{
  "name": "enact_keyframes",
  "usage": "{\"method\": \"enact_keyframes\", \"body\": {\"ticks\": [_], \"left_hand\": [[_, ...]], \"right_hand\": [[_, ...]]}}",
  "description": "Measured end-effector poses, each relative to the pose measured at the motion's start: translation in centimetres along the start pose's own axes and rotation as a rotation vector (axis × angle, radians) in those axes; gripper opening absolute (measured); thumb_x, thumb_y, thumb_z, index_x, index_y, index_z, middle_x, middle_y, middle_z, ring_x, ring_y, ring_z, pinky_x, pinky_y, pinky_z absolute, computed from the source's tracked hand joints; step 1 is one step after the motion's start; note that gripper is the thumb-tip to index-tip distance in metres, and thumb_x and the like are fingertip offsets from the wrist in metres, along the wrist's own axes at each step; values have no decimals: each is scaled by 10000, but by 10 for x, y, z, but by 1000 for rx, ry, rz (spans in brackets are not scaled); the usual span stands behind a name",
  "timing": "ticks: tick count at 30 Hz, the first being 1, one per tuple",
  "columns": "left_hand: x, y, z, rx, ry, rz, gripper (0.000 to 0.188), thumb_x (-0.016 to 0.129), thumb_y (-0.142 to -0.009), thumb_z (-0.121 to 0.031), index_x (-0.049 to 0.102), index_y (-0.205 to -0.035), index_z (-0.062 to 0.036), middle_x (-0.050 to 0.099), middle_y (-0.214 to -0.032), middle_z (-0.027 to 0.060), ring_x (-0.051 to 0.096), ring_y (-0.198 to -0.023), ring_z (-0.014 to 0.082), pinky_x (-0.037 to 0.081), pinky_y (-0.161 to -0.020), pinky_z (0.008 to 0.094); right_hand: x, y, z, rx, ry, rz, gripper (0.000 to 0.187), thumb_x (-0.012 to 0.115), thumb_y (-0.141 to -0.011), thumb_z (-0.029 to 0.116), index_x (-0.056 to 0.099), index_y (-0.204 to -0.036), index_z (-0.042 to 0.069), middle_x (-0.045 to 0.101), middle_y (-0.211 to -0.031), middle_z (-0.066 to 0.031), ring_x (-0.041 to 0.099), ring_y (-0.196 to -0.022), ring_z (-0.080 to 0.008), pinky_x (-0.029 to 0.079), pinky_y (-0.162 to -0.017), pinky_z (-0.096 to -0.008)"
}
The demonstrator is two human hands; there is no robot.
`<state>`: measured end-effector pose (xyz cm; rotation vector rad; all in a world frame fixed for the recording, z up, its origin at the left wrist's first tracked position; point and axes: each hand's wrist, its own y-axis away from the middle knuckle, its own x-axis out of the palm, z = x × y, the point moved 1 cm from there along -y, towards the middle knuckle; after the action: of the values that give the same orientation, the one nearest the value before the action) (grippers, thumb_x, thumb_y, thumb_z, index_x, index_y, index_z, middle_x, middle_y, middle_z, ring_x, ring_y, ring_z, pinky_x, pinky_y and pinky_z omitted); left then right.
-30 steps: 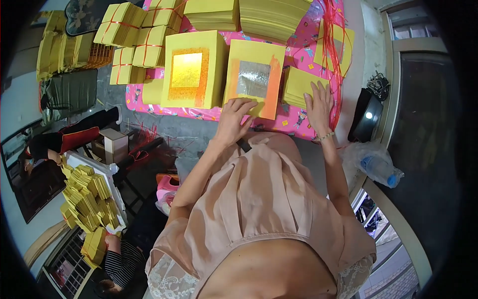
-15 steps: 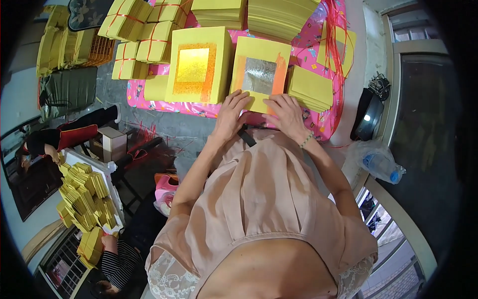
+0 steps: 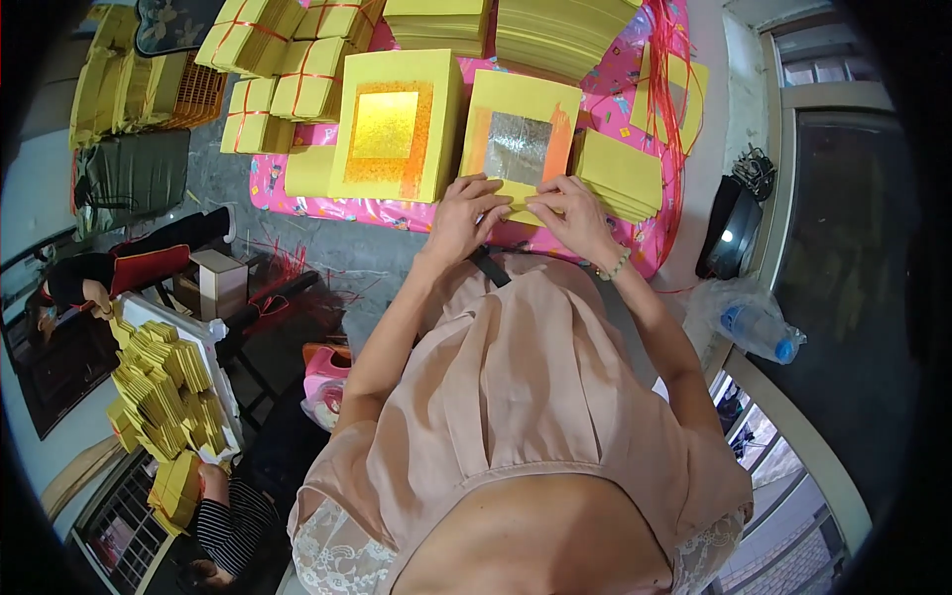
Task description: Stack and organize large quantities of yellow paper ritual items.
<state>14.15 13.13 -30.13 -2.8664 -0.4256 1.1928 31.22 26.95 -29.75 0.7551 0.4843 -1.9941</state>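
Observation:
My left hand [image 3: 464,216] and my right hand [image 3: 575,216] are at the near edge of a yellow paper sheet [image 3: 526,89], thumbs and fingers pinching that edge, which looks slightly curled. On the sheet are a silver foil square [image 3: 518,149] and an orange painted band behind it. Whether more sheets lie beneath it cannot be told. Just left stands a thick stack of yellow paper [image 3: 446,129], topped by a gold foil square [image 3: 385,126] on orange. To the right, beside my right hand, lies a lower pile of plain folded yellow paper [image 3: 617,174].
A pink patterned cloth [image 3: 397,214] covers the table. Bundles tied with red string [image 3: 250,35] sit far left, and red strings [image 3: 671,129] hang at the right. A bagged bottle [image 3: 759,332] lies right. Lower left, people handle yellow paper on a white table [image 3: 226,382].
Both hands have drawn in at the near edge of the sheet, fingers now more bent and thumbs pinching it. Earlier the fingers lay flatter on it.

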Motion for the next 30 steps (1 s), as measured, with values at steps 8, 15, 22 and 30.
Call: {"method": "enact_keyframes", "body": {"ticks": [8,15,22,30], "left_hand": [[0,-3,-3,-64,47,-14,163,681,-860,-174,741,-963,-64,673,-1100,115,573,-1089,313,464,-939,410],[-2,-5,-3,-94,81,-4,151,669,-852,-163,744,-929,-58,671,-1068,122,569,-1065,318,473,-920,405],[-3,-8,-4,-102,65,17,163,664,-848,-178,754,-918,-62,674,-1071,123,572,-1055,316,477,-914,403],[-3,-7,-6,-111,55,6,175,665,-850,-185,756,-915,-51,679,-1072,117,576,-1043,310,481,-901,393]], "right_hand": [[-9,-1,-14,214,-425,82,204,687,-887,202,716,-985,26,634,-946,-78,628,-827,-177,509,-730,-292],[-21,3,-8,176,-389,87,212,684,-885,152,686,-1053,24,638,-966,-75,632,-865,-162,507,-772,-288],[-24,1,-2,119,-188,75,189,697,-859,231,730,-920,55,631,-829,-69,611,-764,-199,479,-698,-311],[-20,1,-9,198,-228,118,174,685,-880,173,707,-896,2,651,-887,-69,611,-769,-147,473,-657,-269]]}}
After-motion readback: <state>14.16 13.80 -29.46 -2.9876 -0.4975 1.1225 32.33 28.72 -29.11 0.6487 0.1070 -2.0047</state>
